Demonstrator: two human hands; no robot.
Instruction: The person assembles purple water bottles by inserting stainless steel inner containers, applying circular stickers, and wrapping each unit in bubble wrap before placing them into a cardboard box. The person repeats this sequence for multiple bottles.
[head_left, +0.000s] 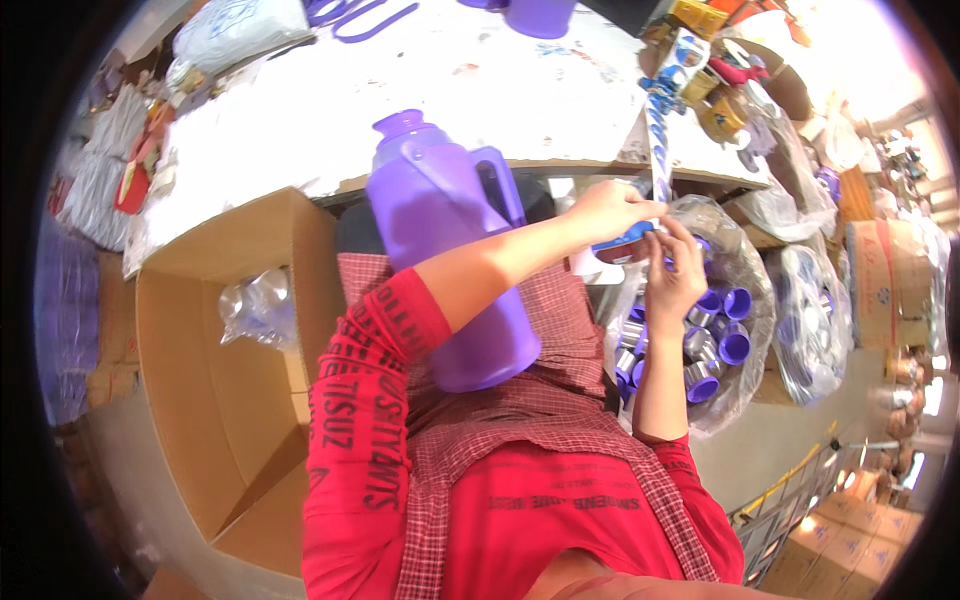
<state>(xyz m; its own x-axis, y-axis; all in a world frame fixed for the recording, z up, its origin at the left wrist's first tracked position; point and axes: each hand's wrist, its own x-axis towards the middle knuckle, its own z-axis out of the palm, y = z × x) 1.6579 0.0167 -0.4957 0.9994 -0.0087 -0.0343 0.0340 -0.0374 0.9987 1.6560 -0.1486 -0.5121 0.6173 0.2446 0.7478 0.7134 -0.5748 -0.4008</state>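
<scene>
A purple jug-shaped flask (455,250) with a side handle leans on my lap, its top against the table's edge. My left forearm crosses over it. Right of the flask, my left hand (612,212) pinches the lower end of a blue-and-white strip (657,140), apparently of labels, that hangs from the table. Close below, the fingers of my right hand (676,268) are pinched together at the same end of the strip. A curved blue piece (625,237) shows beside the fingertips; its exact link to the strip is partly hidden.
An open cardboard box (215,260) with a clear plastic bag stands at my left. At my right, a plastic-lined container (765,300) holds several purple-and-silver cups. The white table (500,90) ahead carries purple parts and a white bag (240,35).
</scene>
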